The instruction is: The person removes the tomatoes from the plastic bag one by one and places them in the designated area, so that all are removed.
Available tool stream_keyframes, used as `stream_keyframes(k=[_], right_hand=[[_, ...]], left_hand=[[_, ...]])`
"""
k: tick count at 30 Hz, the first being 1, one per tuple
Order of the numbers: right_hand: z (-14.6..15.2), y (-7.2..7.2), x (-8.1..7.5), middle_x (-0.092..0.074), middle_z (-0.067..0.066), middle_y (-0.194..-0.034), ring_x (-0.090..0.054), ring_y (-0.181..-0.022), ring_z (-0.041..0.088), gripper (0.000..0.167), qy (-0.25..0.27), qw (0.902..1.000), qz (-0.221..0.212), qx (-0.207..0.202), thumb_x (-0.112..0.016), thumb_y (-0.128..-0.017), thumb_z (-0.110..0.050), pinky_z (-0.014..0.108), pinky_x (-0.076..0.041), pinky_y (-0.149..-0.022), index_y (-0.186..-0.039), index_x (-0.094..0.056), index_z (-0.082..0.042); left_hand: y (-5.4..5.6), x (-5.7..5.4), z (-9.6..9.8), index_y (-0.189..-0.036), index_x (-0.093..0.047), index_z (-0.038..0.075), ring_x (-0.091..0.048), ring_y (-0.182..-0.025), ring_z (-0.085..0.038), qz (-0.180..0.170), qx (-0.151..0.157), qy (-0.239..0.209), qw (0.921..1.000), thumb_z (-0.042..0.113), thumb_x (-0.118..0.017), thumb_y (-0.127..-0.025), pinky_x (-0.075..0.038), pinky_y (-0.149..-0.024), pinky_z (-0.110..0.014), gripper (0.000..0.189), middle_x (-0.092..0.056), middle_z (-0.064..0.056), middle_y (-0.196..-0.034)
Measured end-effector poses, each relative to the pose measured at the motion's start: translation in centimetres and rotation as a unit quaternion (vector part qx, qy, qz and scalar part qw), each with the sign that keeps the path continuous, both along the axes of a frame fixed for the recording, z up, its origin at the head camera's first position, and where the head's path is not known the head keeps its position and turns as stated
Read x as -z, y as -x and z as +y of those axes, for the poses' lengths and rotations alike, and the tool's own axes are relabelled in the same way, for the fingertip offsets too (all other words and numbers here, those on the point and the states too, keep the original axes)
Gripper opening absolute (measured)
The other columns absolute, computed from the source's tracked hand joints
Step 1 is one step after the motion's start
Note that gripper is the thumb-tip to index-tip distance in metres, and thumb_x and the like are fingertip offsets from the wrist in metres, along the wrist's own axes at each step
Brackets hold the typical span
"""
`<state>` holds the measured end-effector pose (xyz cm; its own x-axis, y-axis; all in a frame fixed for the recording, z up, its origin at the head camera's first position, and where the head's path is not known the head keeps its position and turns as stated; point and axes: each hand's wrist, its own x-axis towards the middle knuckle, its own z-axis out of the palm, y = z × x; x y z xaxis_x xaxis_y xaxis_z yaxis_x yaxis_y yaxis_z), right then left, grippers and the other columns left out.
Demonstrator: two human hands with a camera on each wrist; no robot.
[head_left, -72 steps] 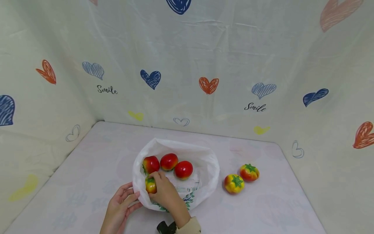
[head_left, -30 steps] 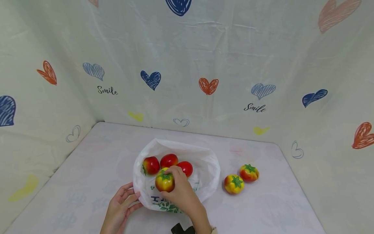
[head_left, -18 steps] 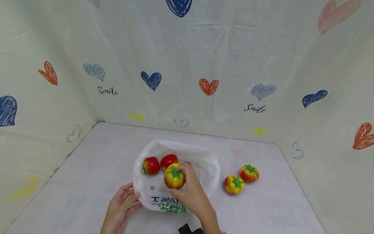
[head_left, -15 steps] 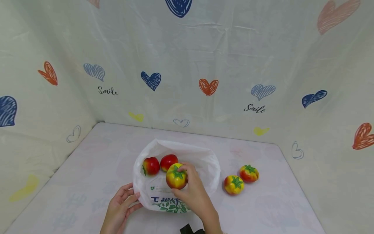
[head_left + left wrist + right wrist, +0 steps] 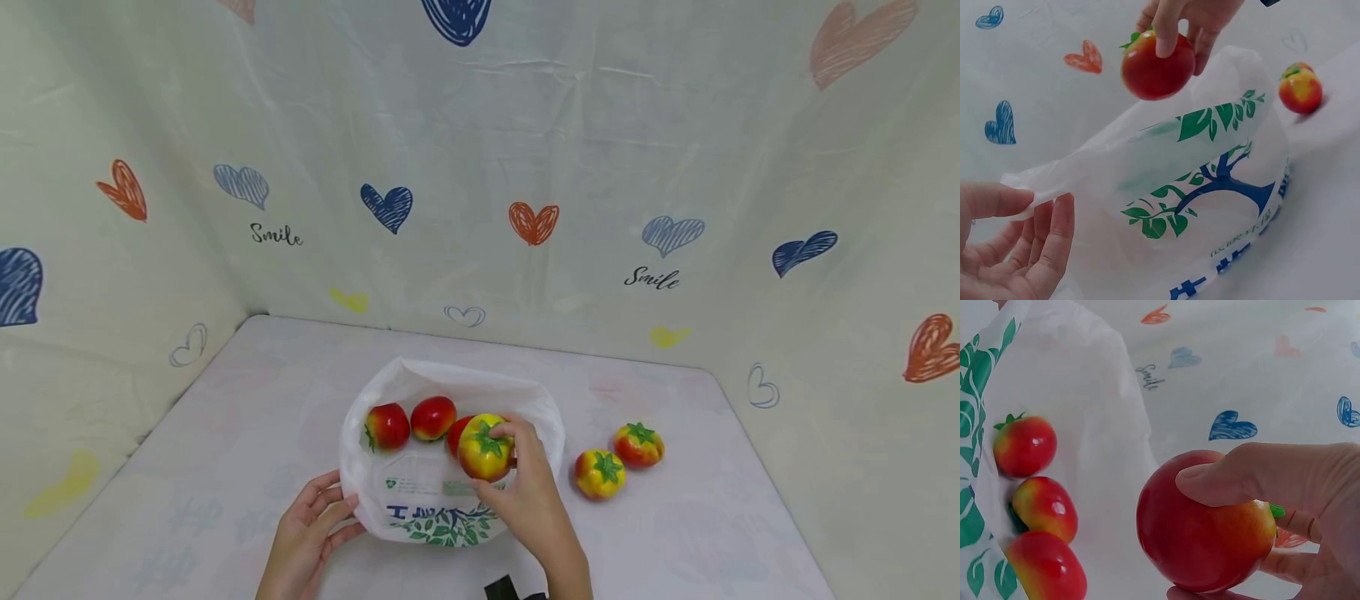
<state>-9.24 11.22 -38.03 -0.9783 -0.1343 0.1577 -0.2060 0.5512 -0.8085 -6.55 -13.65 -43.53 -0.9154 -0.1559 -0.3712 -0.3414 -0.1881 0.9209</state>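
My right hand (image 5: 536, 496) grips a yellow-and-red tomato (image 5: 483, 450) with a green leafy top, its thumb and fingers round the fruit. In the left wrist view the held tomato (image 5: 1159, 65) hangs above the rim of a white plastic bag (image 5: 1097, 231) with a green and blue tree print. My left hand (image 5: 307, 529) pinches the bag's left edge between thumb and fingers. Inside the bag (image 5: 525, 400) lie three tomatoes: one at the left (image 5: 387, 427), one in the middle (image 5: 433, 418), and one partly hidden behind the held tomato (image 5: 458, 435).
Two more tomatoes, a near one (image 5: 600, 474) and a far one (image 5: 639, 444), sit on the table right of the bag. A white cloth with printed hearts (image 5: 534, 223) hangs behind and beside the table (image 5: 247, 400). A black object (image 5: 502, 587) shows by the right wrist.
My right hand has lifted the tomato from the bag's left part and carried it rightward over the bag. My left hand stays at the bag's edge.
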Motion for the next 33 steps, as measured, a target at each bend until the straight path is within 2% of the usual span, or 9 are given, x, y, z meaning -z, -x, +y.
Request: stream_keyframes(k=[6,9,15,20,27,31,33], right_hand=[[1.2,0.0,0.5,-0.038,0.002,-0.141,-0.045,-0.119,0.019,0.058,0.022,0.9994,0.009,0.027,-0.08,-0.069,-0.008,0.024,-0.049,-0.09,-0.114,-0.046,-0.019],[1.8,0.0,0.9,-0.039,0.002,-0.141,-0.046,-0.119,0.019,0.058,0.039,0.9979,0.018,0.049,-0.079,-0.068,-0.006,0.029,-0.049,-0.092,-0.115,-0.046,-0.018],[3.2,-0.1,1.4,-0.038,0.003,-0.143,-0.045,-0.118,0.019,0.059,0.039,0.9931,0.053,0.097,-0.079,-0.069,-0.005,0.036,-0.049,-0.092,-0.117,-0.046,-0.015],[4.2,-0.2,1.7,-0.038,0.003,-0.143,-0.044,-0.114,0.015,0.058,0.059,0.9868,0.071,0.133,-0.078,-0.07,-0.003,0.027,-0.048,-0.086,-0.118,-0.047,-0.013],[5.2,-0.2,1.9,-0.037,0.005,-0.143,-0.04,-0.116,0.016,0.06,0.079,0.9763,0.108,0.17,-0.078,-0.068,0.002,0.003,-0.04,-0.085,-0.119,-0.046,-0.008],[6.2,-0.1,2.3,-0.038,0.008,-0.143,-0.04,-0.115,0.015,0.061,0.088,0.9691,0.128,0.191,-0.077,-0.068,0.006,-0.001,-0.037,-0.086,-0.119,-0.045,-0.003],[6.8,-0.1,2.6,-0.039,0.009,-0.142,-0.04,-0.115,0.009,0.061,0.087,0.9652,0.139,0.204,-0.076,-0.067,0.008,-0.002,-0.036,-0.087,-0.118,-0.045,-0.001]], left_hand=[[0.0,0.0,0.0,-0.138,-0.03,0.005,-0.062,-0.085,-0.012,-0.006,0.001,0.0,1.0,0.017,-0.06,-0.089,-0.057,-0.079,-0.029,0.058,-0.057,0.003,-0.1],[0.0,0.0,-0.1,-0.138,-0.03,0.005,-0.063,-0.085,-0.012,-0.007,0.001,0.001,1.0,0.017,-0.06,-0.089,-0.057,-0.079,-0.029,0.059,-0.057,0.003,-0.1],[0.0,0.0,0.0,-0.138,-0.03,0.005,-0.062,-0.085,-0.012,-0.009,0.002,0.004,1.0,0.017,-0.06,-0.089,-0.056,-0.079,-0.029,0.059,-0.057,0.002,-0.101],[0.0,0.0,-0.1,-0.139,-0.03,0.005,-0.062,-0.086,-0.012,-0.012,0.003,0.005,0.9999,0.017,-0.06,-0.09,-0.056,-0.08,-0.029,0.058,-0.056,0.002,-0.102],[0.0,0.0,-0.1,-0.139,-0.03,0.006,-0.06,-0.087,-0.012,-0.014,0.004,0.009,0.9999,0.021,-0.061,-0.09,-0.056,-0.08,-0.03,0.059,-0.056,0.0,-0.105],[0.0,0.1,-0.1,-0.139,-0.03,0.007,-0.06,-0.088,-0.013,-0.014,0.005,0.009,0.9998,0.021,-0.061,-0.09,-0.056,-0.08,-0.03,0.059,-0.055,0.0,-0.105],[0.0,0.1,-0.1,-0.139,-0.03,0.007,-0.06,-0.087,-0.012,-0.013,0.005,0.009,0.9999,0.021,-0.06,-0.09,-0.056,-0.08,-0.03,0.059,-0.055,0.0,-0.105]])
